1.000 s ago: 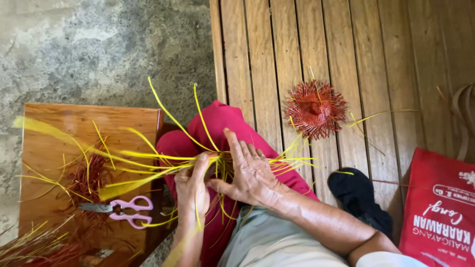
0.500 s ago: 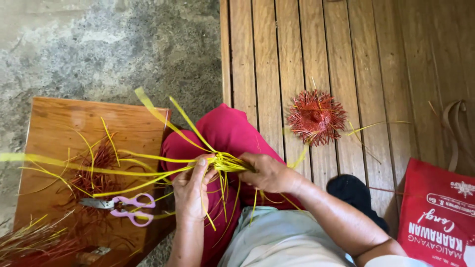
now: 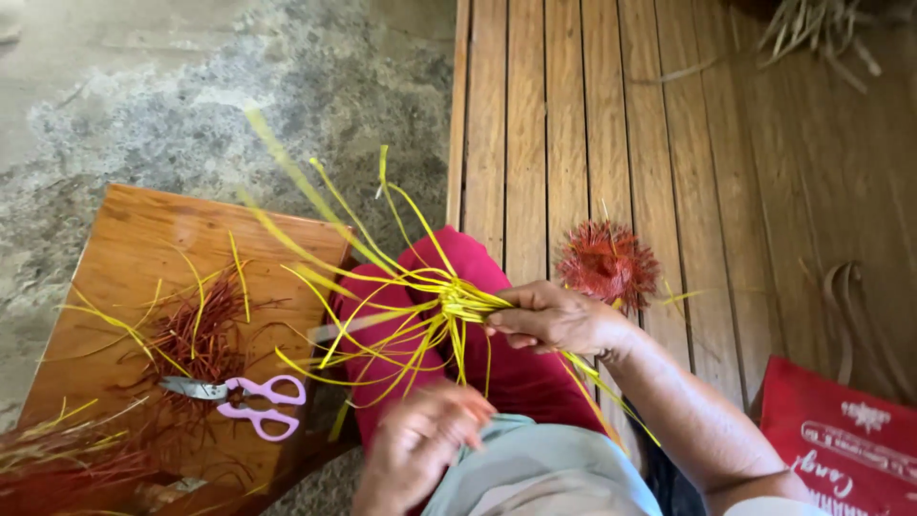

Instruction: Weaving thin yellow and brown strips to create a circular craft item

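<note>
My right hand [image 3: 554,318] pinches the gathered middle of a bundle of yellow strips [image 3: 420,301], which fan out to the left over my red-clad leg [image 3: 478,363]. My left hand [image 3: 420,444] is lower, near my lap, blurred, its fingers curled and apart from the bundle; nothing shows in it. A round spiky red ornament [image 3: 607,263] lies on the wooden slat floor just beyond my right hand.
A low wooden stool [image 3: 143,248] at the left carries pink-handled scissors [image 3: 248,401], red strip scraps [image 3: 196,334] and stray yellow strips. A red printed bag [image 3: 841,440] sits at the lower right. Bare concrete lies beyond the stool; dry strips lie at the top right.
My left hand has let go of the yellow bundle and dropped toward my lap. My right hand now holds the bundle alone, and the strips have swung up and left.
</note>
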